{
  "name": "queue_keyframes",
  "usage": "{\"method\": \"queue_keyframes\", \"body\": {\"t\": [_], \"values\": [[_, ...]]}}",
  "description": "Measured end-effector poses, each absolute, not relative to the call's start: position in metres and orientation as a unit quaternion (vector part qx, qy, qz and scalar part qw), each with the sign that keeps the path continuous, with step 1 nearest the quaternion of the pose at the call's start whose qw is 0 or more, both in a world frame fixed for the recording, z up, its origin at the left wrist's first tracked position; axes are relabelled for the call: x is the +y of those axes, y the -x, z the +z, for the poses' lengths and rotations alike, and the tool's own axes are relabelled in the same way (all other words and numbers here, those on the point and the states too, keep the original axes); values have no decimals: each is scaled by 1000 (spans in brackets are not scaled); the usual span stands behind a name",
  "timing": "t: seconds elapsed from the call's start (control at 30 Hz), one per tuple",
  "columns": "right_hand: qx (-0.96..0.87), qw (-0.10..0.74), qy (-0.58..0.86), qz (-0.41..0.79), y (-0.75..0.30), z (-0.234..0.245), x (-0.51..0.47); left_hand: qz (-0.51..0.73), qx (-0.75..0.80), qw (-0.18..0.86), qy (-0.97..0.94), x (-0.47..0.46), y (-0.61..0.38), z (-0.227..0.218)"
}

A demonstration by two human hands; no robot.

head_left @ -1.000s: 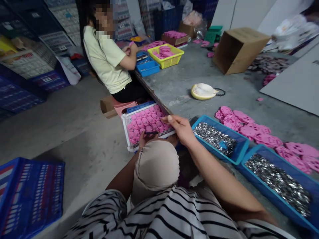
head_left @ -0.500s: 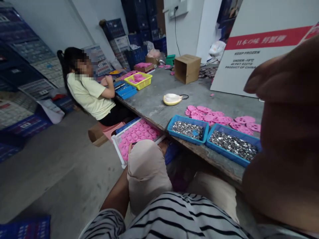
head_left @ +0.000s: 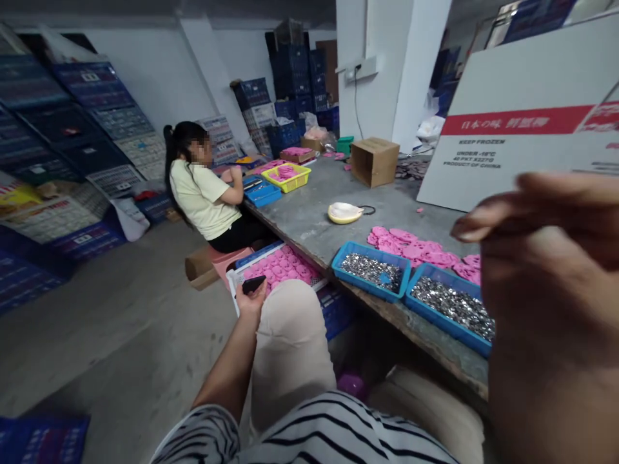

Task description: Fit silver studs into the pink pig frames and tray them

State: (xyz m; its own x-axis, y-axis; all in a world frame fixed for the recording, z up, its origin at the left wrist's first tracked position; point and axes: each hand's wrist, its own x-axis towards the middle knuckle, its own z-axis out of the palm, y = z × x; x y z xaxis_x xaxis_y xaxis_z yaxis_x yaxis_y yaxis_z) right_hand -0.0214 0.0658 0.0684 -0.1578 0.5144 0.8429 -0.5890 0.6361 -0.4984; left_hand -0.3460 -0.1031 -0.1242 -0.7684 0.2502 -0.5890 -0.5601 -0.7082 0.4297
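My left hand (head_left: 250,298) rests beside my raised knee and is closed round a small dark phone-like object (head_left: 253,284). Behind it stands a white basket (head_left: 232,278) filled with pink pieces (head_left: 283,267). My right hand (head_left: 546,283) is lifted close to the camera at the right, blurred and very large, with a finger stretched leftward; nothing shows in it. Below it two blue trays (head_left: 345,259) of small silver parts (head_left: 372,270) sit at the table's near edge, with loose pink pieces (head_left: 416,248) behind them.
Another person in a pale yellow shirt (head_left: 200,196) sits at the grey table (head_left: 309,216) further along, by a yellow basket (head_left: 289,177) and a blue tray (head_left: 264,193). A cardboard box (head_left: 373,161) and a large white carton (head_left: 512,135) stand on the table. Blue crates line the walls.
The view has tilted up from the white basket to the room. My right hand left the basket and rose close to the camera. My left hand still holds the dark object.
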Motion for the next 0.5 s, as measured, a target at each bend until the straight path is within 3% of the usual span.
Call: {"method": "queue_keyframes", "body": {"t": [0.2,0.37,0.43,0.5], "values": [[-643,501,-34,578,114,30,79,908,260,143,297,-96,362,-119],[-705,346,-35,617,194,-9,70,926,200,135,290,-101,364,-124],[-712,342,-47,611,206,-5,61,926,189,136,297,-108,364,-128],[-702,396,-65,588,199,9,56,922,197,129,309,-116,364,-132]]}}
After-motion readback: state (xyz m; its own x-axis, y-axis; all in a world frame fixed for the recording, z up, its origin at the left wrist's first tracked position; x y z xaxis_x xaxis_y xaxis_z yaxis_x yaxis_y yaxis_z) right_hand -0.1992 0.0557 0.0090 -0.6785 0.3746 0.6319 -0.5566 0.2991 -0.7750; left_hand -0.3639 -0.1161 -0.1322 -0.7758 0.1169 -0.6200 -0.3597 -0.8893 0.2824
